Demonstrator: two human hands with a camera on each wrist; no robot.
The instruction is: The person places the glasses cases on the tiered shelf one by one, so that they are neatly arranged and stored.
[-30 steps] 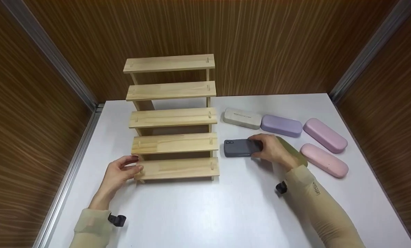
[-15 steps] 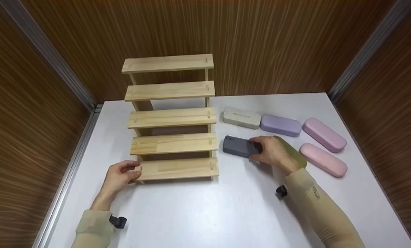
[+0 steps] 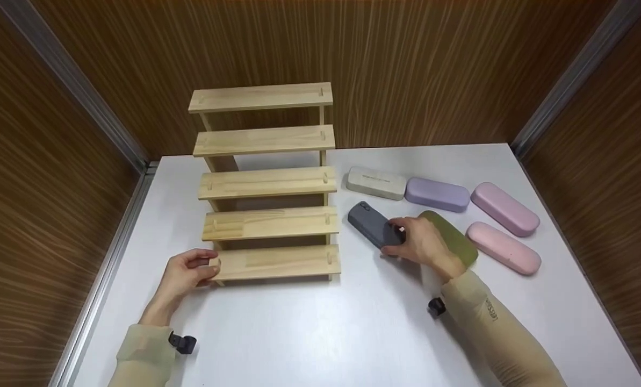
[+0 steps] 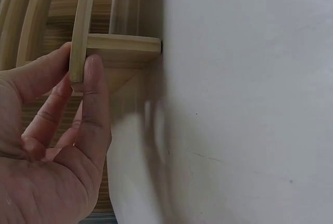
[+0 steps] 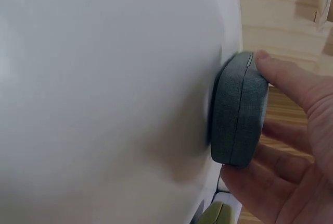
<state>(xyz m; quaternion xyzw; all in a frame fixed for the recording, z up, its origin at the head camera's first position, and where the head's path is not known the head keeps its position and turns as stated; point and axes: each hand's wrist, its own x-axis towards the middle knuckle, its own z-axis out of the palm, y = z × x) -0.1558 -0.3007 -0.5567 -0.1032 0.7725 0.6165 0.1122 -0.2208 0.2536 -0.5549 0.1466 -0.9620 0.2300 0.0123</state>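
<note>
In the head view my right hand [image 3: 423,243] grips one end of a dark grey-blue glasses case [image 3: 371,224], which lies at a slant with its far end pointing up and left. The right wrist view shows the case's end and lid seam [image 5: 241,109] between my thumb and fingers; it looks low over or on the table, I cannot tell which. My left hand [image 3: 183,273] pinches the left end of the lowest board of a stepped wooden shelf [image 3: 277,262]. In the left wrist view that board [image 4: 79,41] sits between two of its fingertips.
Behind and right of my right hand lie an olive case [image 3: 452,236], a light grey case [image 3: 376,183], a purple case [image 3: 437,194] and two pink cases, one mauve-pink [image 3: 505,208], one paler [image 3: 504,248]. Brown wood-grain walls [image 3: 422,70] enclose the white table [image 3: 299,333].
My right hand has turned the dark case from lying level to a slant, its far end swinging away toward the back. More of the olive case shows. My left hand stays at the lowest board.
</note>
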